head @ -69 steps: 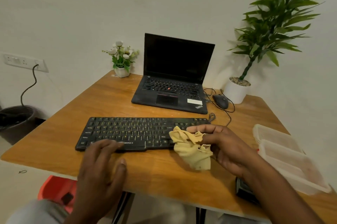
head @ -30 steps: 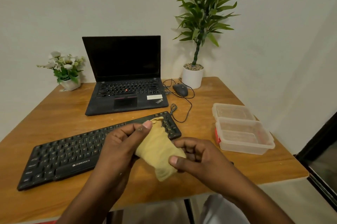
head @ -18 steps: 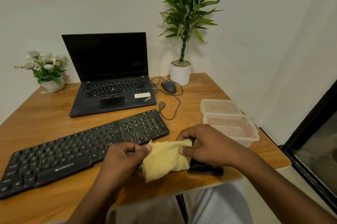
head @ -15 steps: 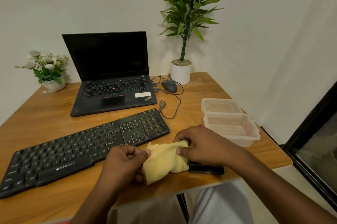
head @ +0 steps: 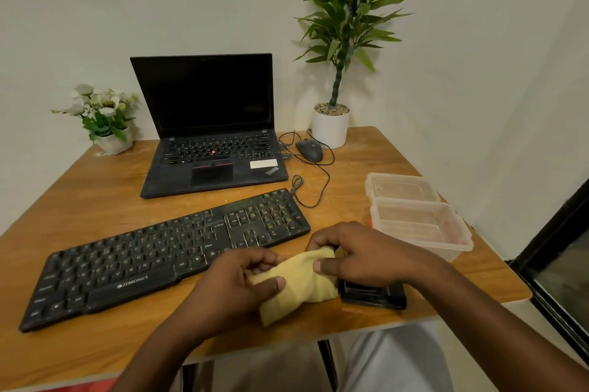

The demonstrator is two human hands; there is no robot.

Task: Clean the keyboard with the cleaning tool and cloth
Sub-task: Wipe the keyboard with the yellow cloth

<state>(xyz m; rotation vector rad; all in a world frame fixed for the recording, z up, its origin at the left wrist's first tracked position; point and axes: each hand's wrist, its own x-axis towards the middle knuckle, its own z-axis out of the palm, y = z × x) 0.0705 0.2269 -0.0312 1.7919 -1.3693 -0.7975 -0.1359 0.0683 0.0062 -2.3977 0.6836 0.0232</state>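
A black keyboard (head: 165, 254) lies slanted across the wooden table (head: 95, 200). In front of its right end, a crumpled yellow cloth (head: 301, 284) rests on the table near the front edge. My left hand (head: 229, 289) pinches the cloth's left side between thumb and fingers. My right hand (head: 360, 254) pinches its upper right corner. A flat black object (head: 373, 294) lies just right of the cloth, partly under my right hand; I cannot tell what it is.
A black laptop (head: 210, 136) stands open behind the keyboard. A mouse (head: 309, 150) with its cable and a potted plant (head: 331, 127) sit at the back right. A small flower pot (head: 108, 123) is back left. Two clear plastic containers (head: 414, 216) stand at the right edge.
Both hands brought the cloth off the keyboard's right end and down to the table's front edge beside the black object. Over the last half second the grip only shifted slightly.
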